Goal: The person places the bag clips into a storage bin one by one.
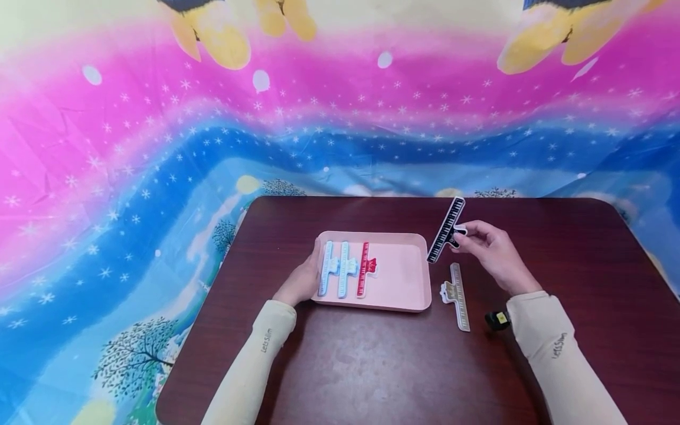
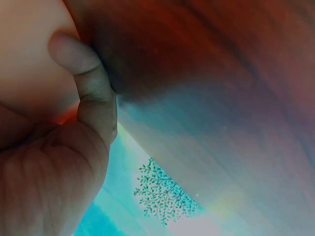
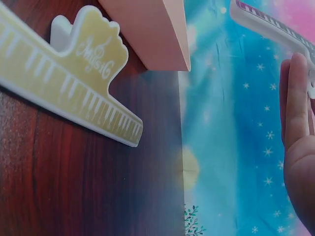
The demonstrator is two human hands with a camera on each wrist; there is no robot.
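My right hand (image 1: 491,251) pinches a black clip (image 1: 446,230) with a piano-key pattern by its handle, held above the table just off the tray's right end. In the right wrist view its raised fingers (image 3: 298,105) show at the right edge beside part of that clip. Below it, a gold piano-key clip (image 1: 458,298) marked "Music" lies on the table. My left hand (image 1: 304,277) rests against the left side of the pink tray (image 1: 404,302), its thumb (image 2: 93,83) along the outer wall. In the tray, two light blue clips (image 1: 326,274) and a red clip (image 1: 363,271) lie side by side.
The dark brown table (image 1: 372,366) has rounded far corners. A small black object (image 1: 497,320) with a yellow label sits by my right wrist. Behind the table hangs a colourful printed cloth (image 1: 340,106) with snowflakes and trees.
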